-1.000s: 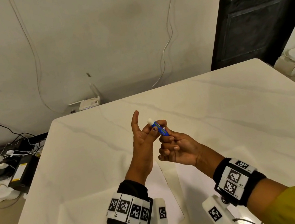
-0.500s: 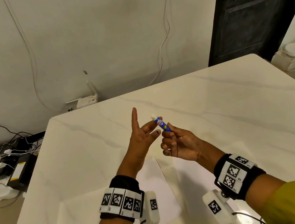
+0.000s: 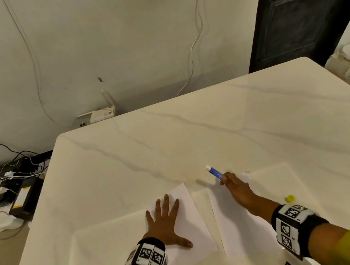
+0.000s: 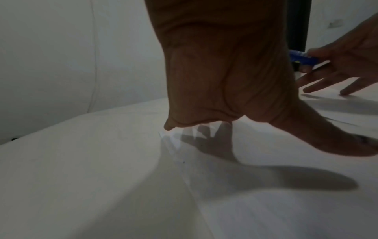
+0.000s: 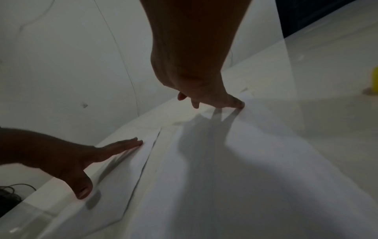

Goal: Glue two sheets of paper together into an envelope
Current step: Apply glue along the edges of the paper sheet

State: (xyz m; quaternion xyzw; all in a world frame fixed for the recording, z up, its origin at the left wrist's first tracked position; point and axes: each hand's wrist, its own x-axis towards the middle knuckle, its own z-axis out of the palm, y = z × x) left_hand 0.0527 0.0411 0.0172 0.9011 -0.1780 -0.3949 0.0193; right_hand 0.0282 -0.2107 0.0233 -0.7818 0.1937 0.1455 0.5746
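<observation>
The left sheet (image 3: 185, 224) is being pinned flat to the bench (image 3: 215, 129) by the left hand (image 3: 164, 223), whose fingers (image 3: 166, 204) are being held straight and spread apart, with the thumb stretched toward the near edge. Just beside it, with a narrow strip of bench showing between them, the right sheet (image 3: 237, 226) is being touched near its far edge by the lower fingers of the right hand (image 3: 240, 191). In that same hand the glue stick (image 3: 215, 173) is being pinched between thumb and upper fingers, its pale tip being pointed away, out past the far edge of the paper. A small yellow cap (image 3: 289, 198) is lying on the bench to the right, well apart from both sheets.

By these signs the gluing step is being opened: the stick appears uncapped, and no glue line can be made out on either sheet. For the next move, the tip is probably being called down onto a margin of one sheet and drawn along it, while the paper is being kept from sliding; a steady hold from the flat hand is being needed, since loose paper is likely to drag with the stick.
</observation>
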